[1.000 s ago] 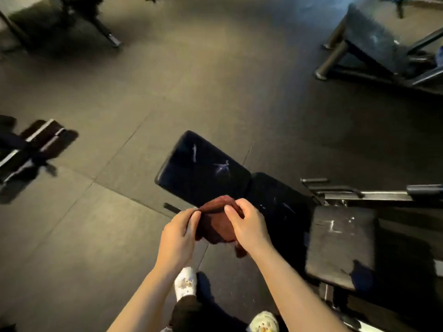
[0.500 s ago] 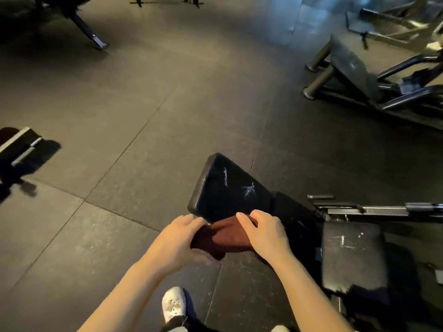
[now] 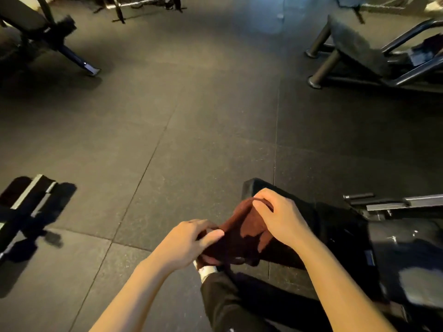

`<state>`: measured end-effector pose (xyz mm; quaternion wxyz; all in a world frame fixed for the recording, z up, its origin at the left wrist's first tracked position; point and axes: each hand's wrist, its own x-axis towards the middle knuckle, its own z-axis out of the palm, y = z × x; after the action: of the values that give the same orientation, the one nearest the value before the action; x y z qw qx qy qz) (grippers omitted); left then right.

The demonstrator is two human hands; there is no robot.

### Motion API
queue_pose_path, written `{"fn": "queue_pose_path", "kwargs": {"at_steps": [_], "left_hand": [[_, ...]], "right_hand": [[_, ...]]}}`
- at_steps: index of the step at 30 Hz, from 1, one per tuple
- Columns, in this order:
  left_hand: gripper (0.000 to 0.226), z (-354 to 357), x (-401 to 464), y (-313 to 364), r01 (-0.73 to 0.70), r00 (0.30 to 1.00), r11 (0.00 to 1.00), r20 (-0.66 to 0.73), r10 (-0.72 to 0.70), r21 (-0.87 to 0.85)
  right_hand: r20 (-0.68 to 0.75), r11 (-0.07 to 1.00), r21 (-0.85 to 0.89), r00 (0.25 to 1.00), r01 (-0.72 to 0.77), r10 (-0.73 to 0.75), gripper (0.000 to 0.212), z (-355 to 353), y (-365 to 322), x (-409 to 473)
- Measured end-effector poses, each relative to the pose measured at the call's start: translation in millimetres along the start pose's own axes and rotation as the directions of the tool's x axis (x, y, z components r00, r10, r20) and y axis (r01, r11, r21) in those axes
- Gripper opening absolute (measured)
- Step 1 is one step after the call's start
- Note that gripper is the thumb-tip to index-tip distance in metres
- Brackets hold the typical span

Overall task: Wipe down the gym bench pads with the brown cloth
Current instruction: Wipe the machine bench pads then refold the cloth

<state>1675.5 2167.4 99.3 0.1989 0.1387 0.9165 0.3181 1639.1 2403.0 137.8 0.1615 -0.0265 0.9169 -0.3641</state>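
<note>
The brown cloth (image 3: 242, 233) hangs bunched between both hands, low in the middle of the view. My left hand (image 3: 189, 240) pinches its lower left edge between thumb and fingers. My right hand (image 3: 280, 219) grips its upper fold, fingers curled over the top. Behind the cloth lies the black bench back pad (image 3: 309, 209), mostly hidden by my right hand and arm. The black seat pad (image 3: 407, 250) sits to the right, worn with white scuffs.
Dark rubber floor tiles stretch ahead. A grey-padded machine (image 3: 354, 41) with tubular legs stands far right. Another bench frame (image 3: 55, 37) stands far left. A black and white bench foot (image 3: 28, 207) lies at the left edge. My white shoe (image 3: 206, 271) and dark trouser leg are below.
The view has swung left and up, so the bench slid toward the lower right. My hands have pulled the cloth apart, the right lifting its upper fold, the left drawing the lower edge down.
</note>
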Motion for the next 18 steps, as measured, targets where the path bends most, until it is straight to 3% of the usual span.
{"fn": "queue_pose_path", "kwargs": {"at_steps": [5, 8, 12, 15, 18], "left_hand": [[0.029, -56.5, 81.9, -36.1, 0.048, 0.994, 0.98, 0.087, -0.066, 0.191], [0.022, -105.6, 128.6, -52.6, -0.015, 0.977, 0.993, 0.213, -0.011, 0.119], [0.021, -150.2, 183.8, -67.0, -0.085, 0.961, 0.991, 0.273, 0.054, 0.101], [0.024, -173.8, 228.7, -71.8, -0.169, 0.957, 0.982, 0.254, 0.142, 0.088], [0.011, -197.2, 281.5, -77.5, -0.281, 0.928, 0.959, 0.244, 0.282, -0.042]], "right_hand": [[-0.068, 0.998, 0.065, 0.998, -0.002, 0.006, 0.014, 0.4, -23.5, 79.2], [-0.133, 0.993, 0.109, 0.99, -0.034, 0.048, 0.019, -6.4, -49.9, 128.6], [-0.183, 0.991, 0.118, 0.979, -0.069, 0.09, 0.021, -29.0, -76.6, 176.6], [-0.222, 0.982, 0.108, 0.959, -0.155, 0.176, 0.018, -44.8, -79.4, 200.8], [-0.259, 0.95, 0.123, 0.914, -0.288, 0.311, 0.011, -51.6, -71.2, 218.1]]}}
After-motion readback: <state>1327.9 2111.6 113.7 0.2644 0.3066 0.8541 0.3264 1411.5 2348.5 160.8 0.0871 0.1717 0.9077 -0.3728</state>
